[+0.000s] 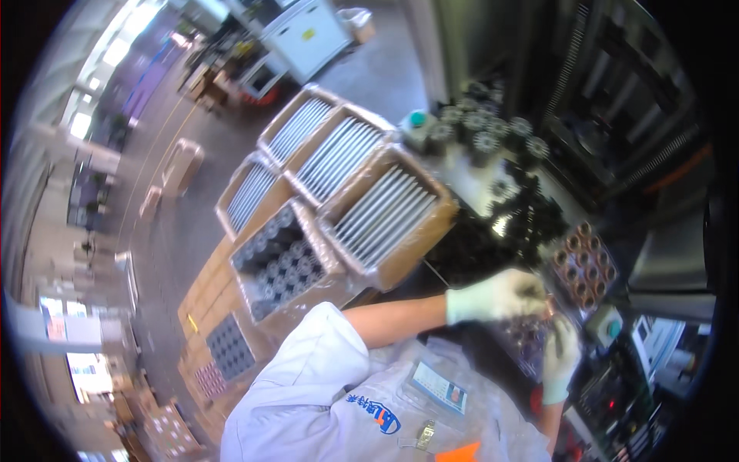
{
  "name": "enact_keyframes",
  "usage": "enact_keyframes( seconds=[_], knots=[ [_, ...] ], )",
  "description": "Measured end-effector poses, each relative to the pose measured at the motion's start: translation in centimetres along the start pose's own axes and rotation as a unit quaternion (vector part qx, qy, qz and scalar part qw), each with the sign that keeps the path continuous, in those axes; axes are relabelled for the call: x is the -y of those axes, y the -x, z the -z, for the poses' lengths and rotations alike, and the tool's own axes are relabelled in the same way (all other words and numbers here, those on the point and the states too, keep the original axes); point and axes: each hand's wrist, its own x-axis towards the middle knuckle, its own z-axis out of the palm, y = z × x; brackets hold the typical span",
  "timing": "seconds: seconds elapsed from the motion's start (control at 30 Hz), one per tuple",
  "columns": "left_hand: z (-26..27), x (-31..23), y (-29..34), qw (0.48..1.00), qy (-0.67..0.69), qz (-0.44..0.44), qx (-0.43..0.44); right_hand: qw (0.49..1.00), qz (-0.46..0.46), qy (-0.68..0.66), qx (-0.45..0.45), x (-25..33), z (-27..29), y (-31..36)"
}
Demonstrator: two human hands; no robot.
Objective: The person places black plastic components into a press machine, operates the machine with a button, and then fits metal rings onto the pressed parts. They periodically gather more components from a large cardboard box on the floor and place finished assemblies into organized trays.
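Clearly both hands work close together over a clear plastic tray of small copper-coloured round parts (586, 271); the left hand (496, 296), in a pale glove, reaches across from the bare forearm and curls its fingers down over the near edge of that tray, and whether they pinch a part or only rest there I cannot tell, since the fingertips blur into the dark pieces beneath; the right hand (560, 356), also gloved, stands just below and to the right of the left, fingers pointing up and partly closed round something small that the picture does not resolve; between the two hands lies a second patch of the same coppery rings (527, 333), touching or nearly touching both gloves; beyond the left hand, further from the body, a heap of black toothed wheels (531, 212) spreads over the tabletop (469, 173), and more of them stand in stacks (481, 127) past that; to the left of the left forearm sit open cardboard boxes (385, 212) lined with film and filled with thin grey plates on edge; to do this handling well I judge that the left hand should steady the tray by its rim rather than press on the parts, while the right lifts one ring at a time with a light fingertip pinch, kept low over the tray, so that a dropped piece falls back among its fellows and not into the black wheels
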Motion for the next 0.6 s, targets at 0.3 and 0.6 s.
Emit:
enact_keyframes(
  seconds=[0.3, 0.6],
  knots=[
    [10.8, 1.2, 25.3, 0.954, 0.099, 0.109, -0.262, 0.926, 0.213, -0.227, 0.214, 22.1, -14.6, -8.6],
    [10.7, 7.1, 49.2, 0.727, 0.123, 0.033, -0.675, 0.621, 0.665, -0.125, 0.396, 41.7, -37.9, -3.3]
  ],
)
